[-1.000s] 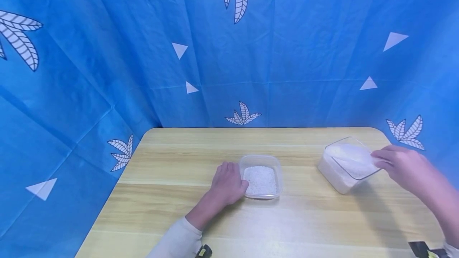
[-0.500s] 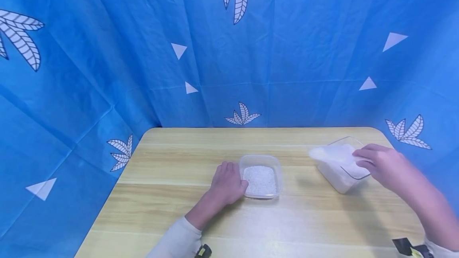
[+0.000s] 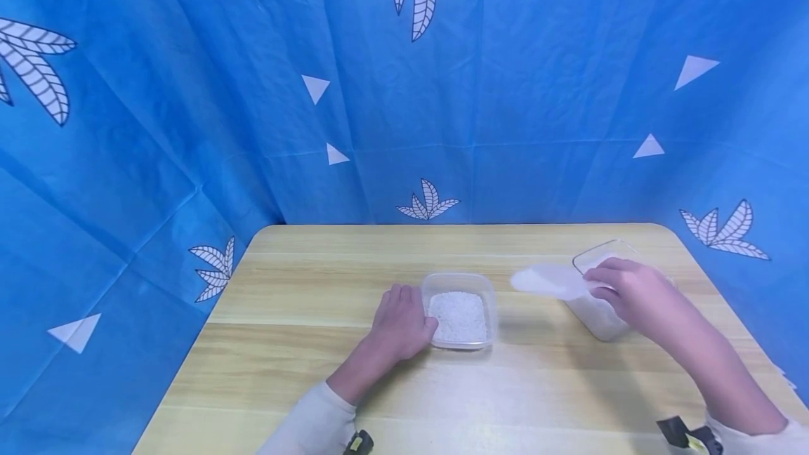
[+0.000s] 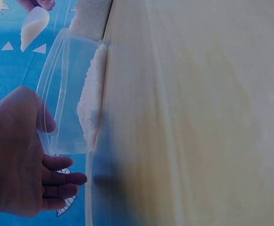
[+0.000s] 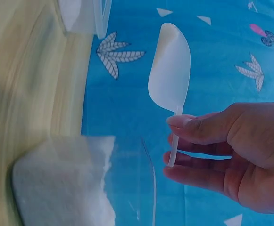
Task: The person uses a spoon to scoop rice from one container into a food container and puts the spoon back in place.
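My right hand (image 3: 638, 293) pinches the thin handle of a translucent white scoop (image 5: 172, 70) between thumb and fingers. White grains lie in the scoop, seen in the left wrist view. The scoop (image 3: 543, 279) hangs level above the table, its bowl pointing left, just past the rim of a large clear box (image 3: 600, 318) with white grains. My left hand (image 3: 401, 321) grips the left side of a small clear square container (image 3: 461, 347), thumb at its rim and fingers outside. White, rice-like grains (image 3: 458, 314) cover the container's bottom.
Both containers stand on a light wooden table (image 3: 303, 357); the large box (image 5: 61, 179) is at the right, with a gap between the two. Behind and beside the table hangs a blue curtain (image 3: 537, 90) with leaf and triangle prints.
My right hand has lifted the scoop out of the large box and carried it left, past the box's rim. My left hand and the small container have stayed in place.
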The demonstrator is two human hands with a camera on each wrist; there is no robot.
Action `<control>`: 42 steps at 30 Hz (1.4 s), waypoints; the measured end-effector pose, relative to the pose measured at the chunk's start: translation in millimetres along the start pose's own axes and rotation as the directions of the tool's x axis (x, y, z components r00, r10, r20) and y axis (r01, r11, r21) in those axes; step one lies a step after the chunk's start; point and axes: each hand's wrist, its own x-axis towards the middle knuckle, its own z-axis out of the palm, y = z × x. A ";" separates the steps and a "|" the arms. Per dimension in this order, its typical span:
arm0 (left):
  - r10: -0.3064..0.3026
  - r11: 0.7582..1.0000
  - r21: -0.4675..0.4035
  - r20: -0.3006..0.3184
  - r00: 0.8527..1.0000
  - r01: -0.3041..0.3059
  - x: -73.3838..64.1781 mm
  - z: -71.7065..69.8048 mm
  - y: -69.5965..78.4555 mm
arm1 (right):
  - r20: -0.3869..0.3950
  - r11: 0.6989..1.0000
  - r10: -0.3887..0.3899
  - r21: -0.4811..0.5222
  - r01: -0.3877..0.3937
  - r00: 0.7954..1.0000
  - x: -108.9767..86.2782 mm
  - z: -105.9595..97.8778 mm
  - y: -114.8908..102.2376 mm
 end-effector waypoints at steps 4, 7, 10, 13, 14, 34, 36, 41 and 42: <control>0.000 1.000 -0.005 -0.003 1.000 0.000 0.2 0.1 0.4 | 0.021 1.000 0.004 0.022 -0.005 1.000 3.6 5.8 -8.1; 0.000 1.000 -0.004 -0.005 1.000 0.000 0.2 0.2 0.6 | 0.041 0.999 -0.003 0.044 0.001 0.999 6.0 10.5 -12.7; -0.001 1.000 -0.002 -0.006 1.000 0.001 -0.1 0.3 0.7 | 0.065 0.998 -0.002 0.060 -0.002 0.998 8.0 14.5 -17.2; 0.000 1.000 -0.006 -0.010 1.000 0.000 -0.5 0.0 0.4 | 0.070 0.997 -0.004 0.080 -0.002 0.998 10.1 18.0 -21.7; 0.001 1.000 -0.005 -0.010 1.000 -0.001 -0.7 -0.1 0.2 | 0.069 0.997 -0.003 0.083 -0.003 0.998 10.7 18.9 -23.8; 0.009 1.000 -0.013 -0.022 1.000 -0.009 -0.7 2.6 -2.4 | 0.027 0.997 -0.075 0.001 0.075 0.997 20.6 39.0 -41.4; 0.009 1.000 -0.013 -0.021 1.000 -0.009 -0.7 2.7 -2.3 | 0.025 0.997 -0.074 -0.006 0.074 0.997 21.7 39.7 -42.9; 0.013 1.000 -0.014 -0.026 1.000 -0.014 -1.1 1.2 -1.5 | 0.026 0.997 -0.064 -0.029 0.065 0.998 24.4 41.6 -46.7; 0.014 1.000 -0.015 -0.025 1.000 -0.014 -1.3 0.9 -1.4 | 0.030 0.998 -0.059 -0.033 0.060 0.998 24.9 41.9 -47.4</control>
